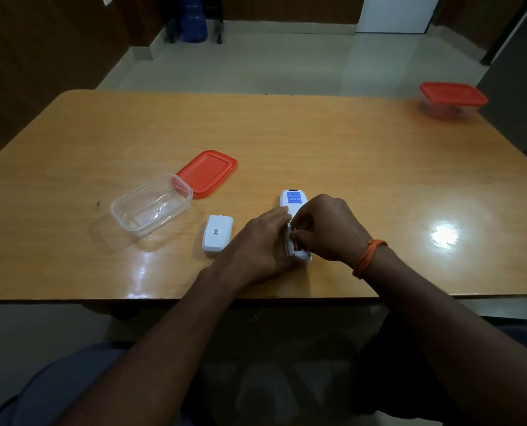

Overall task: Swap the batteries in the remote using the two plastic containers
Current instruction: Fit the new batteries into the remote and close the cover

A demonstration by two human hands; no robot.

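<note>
A white remote (293,199) with a blue label lies face down on the wooden table (317,142), its battery bay open. My left hand (256,244) presses the remote's left side and holds it down. My right hand (323,227) has its fingertips pinched in the bay; what they hold is hidden. The white battery cover (217,233) lies to the left of my hands. An open clear container (151,207) stands further left, with its red lid (208,173) beside it. A second container (451,99), closed with a red lid, stands at the far right corner.
The table's near edge runs just below my wrists. A grey cabinet (520,87) stands to the right of the table. Beyond the table is tiled floor with a blue water jug (193,18).
</note>
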